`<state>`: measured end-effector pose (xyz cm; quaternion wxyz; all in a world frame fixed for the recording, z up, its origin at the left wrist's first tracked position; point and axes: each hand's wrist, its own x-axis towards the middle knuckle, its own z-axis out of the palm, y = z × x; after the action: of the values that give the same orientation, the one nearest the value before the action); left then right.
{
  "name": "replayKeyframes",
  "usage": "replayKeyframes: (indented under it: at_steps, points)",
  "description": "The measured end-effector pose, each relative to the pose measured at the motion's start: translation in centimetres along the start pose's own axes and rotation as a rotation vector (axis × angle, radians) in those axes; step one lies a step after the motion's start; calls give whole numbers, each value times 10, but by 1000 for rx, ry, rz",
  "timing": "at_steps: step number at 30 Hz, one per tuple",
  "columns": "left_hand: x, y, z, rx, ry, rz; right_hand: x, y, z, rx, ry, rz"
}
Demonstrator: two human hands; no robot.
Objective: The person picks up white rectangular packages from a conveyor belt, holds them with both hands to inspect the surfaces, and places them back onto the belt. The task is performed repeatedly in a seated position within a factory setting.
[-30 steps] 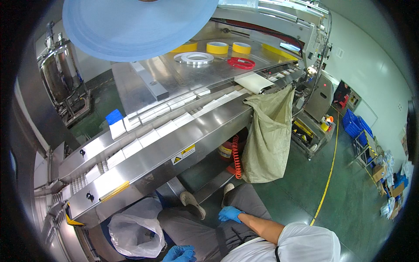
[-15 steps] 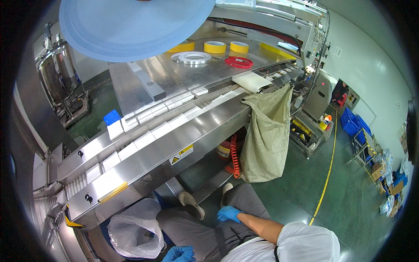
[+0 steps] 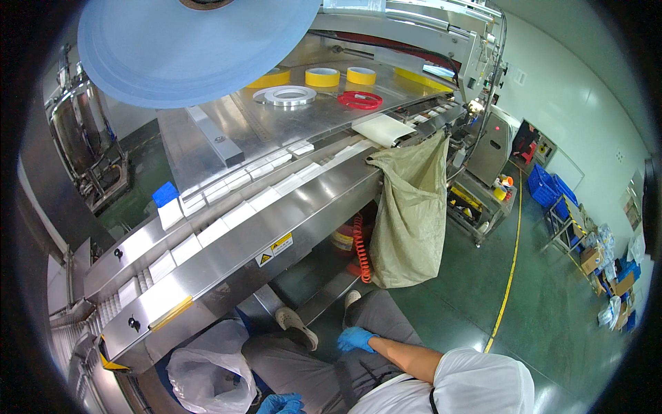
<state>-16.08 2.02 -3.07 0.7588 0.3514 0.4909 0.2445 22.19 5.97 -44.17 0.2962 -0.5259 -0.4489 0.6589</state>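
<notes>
Both of my hands wear blue gloves and rest in my lap, where I sit beside a steel conveyor (image 3: 234,265). On my right thigh lies my right hand (image 3: 356,339), open and relaxed, with nothing seen in it. My left hand (image 3: 281,403) rests low at the picture's edge, partly cut off; its visible fingers look loose, holding nothing I can see. White folded pads (image 3: 185,250) lie in a line along the belt. A second row of white pads (image 3: 238,179) sits on the ledge behind, with a blue piece (image 3: 165,194) at its near end.
Close by my left leg stands a bin lined with a clear plastic bag (image 3: 207,372). A beige sack (image 3: 412,214) hangs off the conveyor beside a coiled red hose (image 3: 360,250). A large blue roll (image 3: 196,52) overhangs the table, which carries yellow tape rolls (image 3: 322,77).
The pads on the belt have slid a little toward its near left end. My view has shifted slightly; both hands stay in my lap.
</notes>
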Motion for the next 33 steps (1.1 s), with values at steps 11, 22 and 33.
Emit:
replayKeyframes:
  at_steps: [11,22,33]
  points:
    - [-3,8,11,7,8,-24,-5,-7,-3,32,-30,-6]
    - [-1,-3,-9,-30,-17,-25,-14,-55,22,206,122,285]
    - [-2,-1,-1,9,16,-33,-18,-58,18,199,81,300]
